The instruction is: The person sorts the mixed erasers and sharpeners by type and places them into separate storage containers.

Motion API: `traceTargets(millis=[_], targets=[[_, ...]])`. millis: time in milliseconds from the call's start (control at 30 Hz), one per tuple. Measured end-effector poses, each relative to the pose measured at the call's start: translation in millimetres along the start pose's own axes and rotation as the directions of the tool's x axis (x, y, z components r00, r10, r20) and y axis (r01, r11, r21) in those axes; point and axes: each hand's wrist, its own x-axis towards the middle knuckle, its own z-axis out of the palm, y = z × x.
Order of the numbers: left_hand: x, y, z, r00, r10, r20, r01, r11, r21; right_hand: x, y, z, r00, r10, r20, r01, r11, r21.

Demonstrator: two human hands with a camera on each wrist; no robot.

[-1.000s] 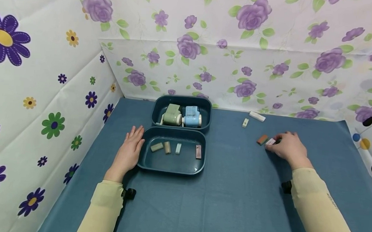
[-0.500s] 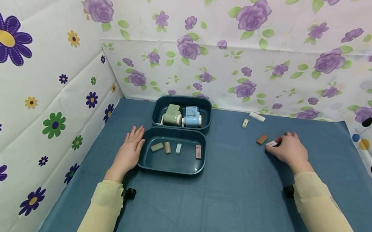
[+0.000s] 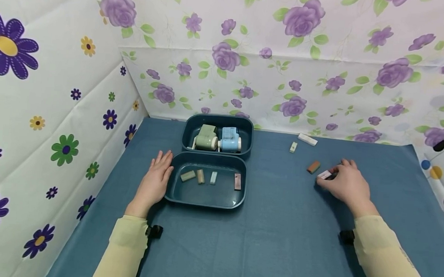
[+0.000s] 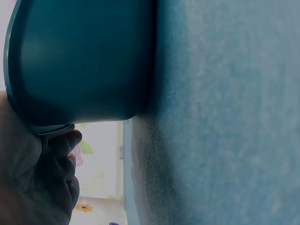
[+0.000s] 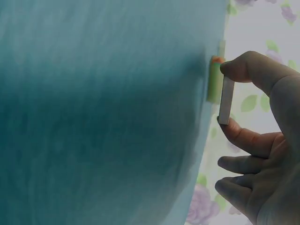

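My right hand (image 3: 349, 184) pinches a small white eraser (image 5: 226, 100) end to end between thumb and index finger, the other fingers loosely bent. Just left of it lies an orange-and-green eraser (image 3: 313, 167) on the blue cloth. My left hand (image 3: 154, 180) rests with straight fingers along the left rim of the front tray (image 3: 203, 201). Inside that dark teal tray are two beige-green erasers (image 3: 188, 176), a pale blue eraser (image 3: 213, 178) and a pink eraser (image 3: 237, 182). The left wrist view shows the tray's outer wall beside the palm.
Behind the front tray stands a second teal tray (image 3: 249, 136) holding a green crank pencil sharpener (image 3: 206, 137) and a blue one (image 3: 230, 139). A long white eraser (image 3: 307, 139) and a small pale eraser (image 3: 293, 147) lie at the back. Flowered sheets (image 3: 263, 81) border the table.
My right hand, with the white eraser between thumb and index finger, has shifted slightly right and toward me, widening the gap to the orange-and-green eraser. My left hand stays at the tray.
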Motion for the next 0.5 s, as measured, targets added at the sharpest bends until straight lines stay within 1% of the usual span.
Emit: traceTargets(millis=[200, 500], targets=[[-0.2, -0.3, -0.1, 1.000, 0.003, -0.003, -0.003, 1.000, 0.000, -10, -21, -6, 0.999, -0.028, -0.034, 0.029, 0.999, 0.039], [-1.2, -0.3, 0.5, 1.000, 0.002, -0.009, -0.002, 1.000, -0.005, -22, -58, -7, 0.987, -0.123, -0.099, 0.131, 0.989, 0.074]])
